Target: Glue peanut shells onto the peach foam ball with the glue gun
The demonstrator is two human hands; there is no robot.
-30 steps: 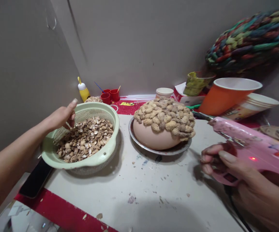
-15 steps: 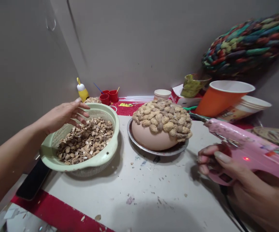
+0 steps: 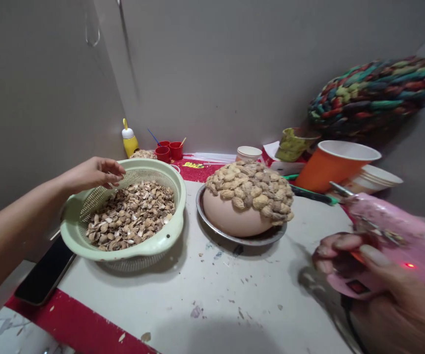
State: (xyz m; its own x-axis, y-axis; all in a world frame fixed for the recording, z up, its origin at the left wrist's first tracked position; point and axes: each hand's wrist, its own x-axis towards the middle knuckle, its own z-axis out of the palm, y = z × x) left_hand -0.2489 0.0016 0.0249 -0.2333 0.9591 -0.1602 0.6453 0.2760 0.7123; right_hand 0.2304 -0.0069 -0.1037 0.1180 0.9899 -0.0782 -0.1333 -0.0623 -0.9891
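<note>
My left hand (image 3: 96,173) hovers over the far left rim of a pale green colander (image 3: 175,228). Its fingers are loosely bent and apart, and I see nothing in them. Broken nut shells (image 3: 134,216) lie heaped inside the colander. My right hand (image 3: 385,290) is wrapped round a pink hot glue gun (image 3: 392,221) at the right, its red light lit and its nozzle pointing up and left. Between the hands, a smooth tan dome (image 3: 230,214) rests in a metal dish (image 3: 212,231). Peanut shells (image 3: 249,184) cover the dome's upper part.
A black phone (image 3: 46,270) lies beside the colander. Along the back are a yellow bottle (image 3: 130,143), red cups (image 3: 163,153) and white cups (image 3: 249,152). An orange paper cup (image 3: 326,169) leans behind the glue gun, below a multicoloured bumpy object (image 3: 374,96). Crumbs dot the white tabletop (image 3: 183,305).
My left hand has drawn back and to the left over the colander, its fingers bending inward. My right hand and the glue gun have shifted right and slightly down. The view has tilted slightly.
</note>
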